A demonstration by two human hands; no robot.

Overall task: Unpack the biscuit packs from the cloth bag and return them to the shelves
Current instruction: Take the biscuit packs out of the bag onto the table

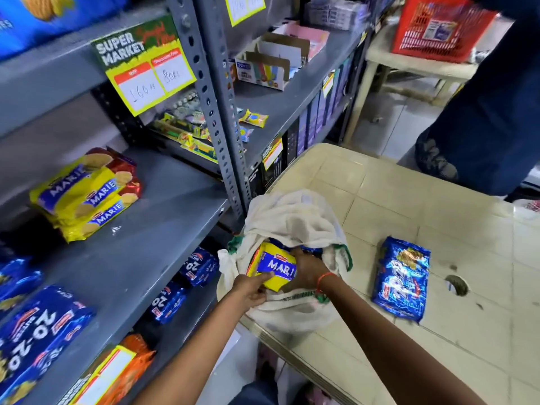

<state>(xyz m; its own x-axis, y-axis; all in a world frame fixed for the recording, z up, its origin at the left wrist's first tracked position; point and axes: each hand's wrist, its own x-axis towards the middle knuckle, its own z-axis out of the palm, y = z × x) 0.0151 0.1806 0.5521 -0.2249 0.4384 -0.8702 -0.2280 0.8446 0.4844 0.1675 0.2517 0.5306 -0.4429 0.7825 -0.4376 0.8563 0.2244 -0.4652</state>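
A white cloth bag (292, 220) with green trim lies open on the cream plastic table (409, 200). In its mouth sits a yellow-and-blue Marie biscuit pack (273, 267). My left hand (248, 290) pinches the pack's near edge. My right hand (306, 268) grips its right end, fingers reaching into the bag. More blue packs show deeper in the bag. A blue 20-20 biscuit pack (401, 277) lies flat on the table to the right of the bag.
Grey metal shelves (131, 258) stand at left with a stack of Marie packs (84, 194) and blue 20-20 packs (38, 334). Another person's legs (482, 112) stand at the table's far right. A red basket (438, 24) rests on a second table behind.
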